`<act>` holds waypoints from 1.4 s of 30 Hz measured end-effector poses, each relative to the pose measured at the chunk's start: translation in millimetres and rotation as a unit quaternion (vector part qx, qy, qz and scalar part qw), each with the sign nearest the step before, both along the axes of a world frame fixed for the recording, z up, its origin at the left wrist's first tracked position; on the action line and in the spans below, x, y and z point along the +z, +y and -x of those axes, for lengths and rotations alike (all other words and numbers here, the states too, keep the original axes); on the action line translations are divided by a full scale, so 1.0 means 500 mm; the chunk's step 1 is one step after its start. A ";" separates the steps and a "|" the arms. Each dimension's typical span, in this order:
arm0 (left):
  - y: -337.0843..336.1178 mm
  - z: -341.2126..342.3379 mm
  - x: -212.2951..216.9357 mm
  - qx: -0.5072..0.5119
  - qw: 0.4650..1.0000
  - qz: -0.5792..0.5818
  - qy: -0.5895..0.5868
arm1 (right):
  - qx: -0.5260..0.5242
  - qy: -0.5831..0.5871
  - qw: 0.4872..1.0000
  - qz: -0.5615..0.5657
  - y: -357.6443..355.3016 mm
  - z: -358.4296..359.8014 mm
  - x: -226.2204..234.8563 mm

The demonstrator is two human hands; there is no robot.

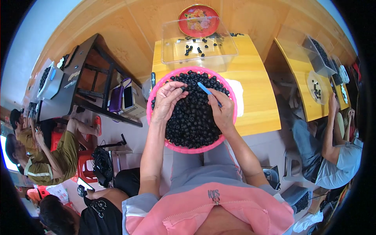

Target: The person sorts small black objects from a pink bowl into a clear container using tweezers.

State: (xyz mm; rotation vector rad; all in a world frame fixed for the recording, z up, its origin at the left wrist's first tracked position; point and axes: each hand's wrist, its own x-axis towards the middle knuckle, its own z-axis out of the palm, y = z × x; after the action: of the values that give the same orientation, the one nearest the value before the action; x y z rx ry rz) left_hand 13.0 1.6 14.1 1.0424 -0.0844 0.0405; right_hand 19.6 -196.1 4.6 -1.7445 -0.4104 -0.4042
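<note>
Above the person's thighs, a pink basin (190, 150) is heaped with small black pieces (192, 117), and both hands work over its far half. Most of the pieces in reach lie in this basin. Beyond it, on the yellow table (254, 90), a clear box (219, 58) holds only a thin scatter of similar dark pieces, most of its floor bare. If the box takes the handled ones, little is done and nearly the whole heap is left; the view does not show which pieces are finished, so that stays a judgement.

The left hand (169, 100) comes up from the lower left, forearm nearly straight, wrist slightly bent, with the back of the hand toward the table's left side. Its thumb and forefinger close in a narrow pinch on what looks like one black piece (183, 89), just above the heap; the other fingers curl behind.

The right hand (223, 111) slants in from the lower right, knuckles outward. Its fingers wrap a slim blue tool (203, 88), thumb laid along it, the end pointing up and left toward the pinched piece. The tip and the piece look near but apart. Whether the tool has a blade cannot be told.
</note>
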 end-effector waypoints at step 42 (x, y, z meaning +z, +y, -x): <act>-0.003 -0.026 0.032 -0.055 0.995 0.088 0.001 | 0.036 -0.031 0.999 0.006 -0.003 0.021 0.025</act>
State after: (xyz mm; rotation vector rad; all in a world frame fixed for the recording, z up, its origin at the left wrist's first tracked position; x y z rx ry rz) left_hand 25.8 0.2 30.3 0.8612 -0.1328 -0.0521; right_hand 9.3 -197.7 17.3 -1.7277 -0.5196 -0.4060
